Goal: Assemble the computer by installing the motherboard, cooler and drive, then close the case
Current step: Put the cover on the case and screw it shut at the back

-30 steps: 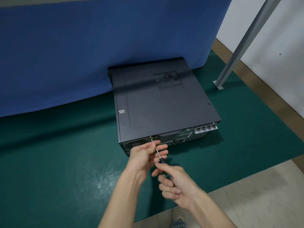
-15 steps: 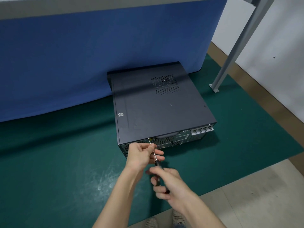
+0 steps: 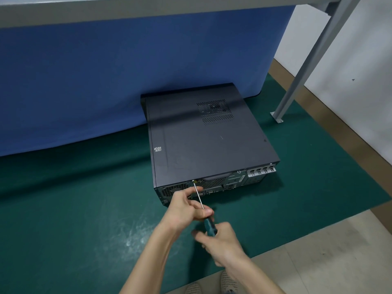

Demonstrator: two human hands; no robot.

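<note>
Fingers (image 3: 204,212) of the left hand (image 3: 186,205) curl round the metal shaft of the screwdriver (image 3: 199,196), and the right hand (image 3: 220,240) grips its teal handle with fingers wrapped about it. The tip sits on a screw (image 3: 193,181) at the top edge of the rear panel of the case (image 3: 207,141). The case lies flat with its lid on, on a green mat (image 3: 84,198) on the floor, its far end near a blue cloth (image 3: 106,81).
</note>
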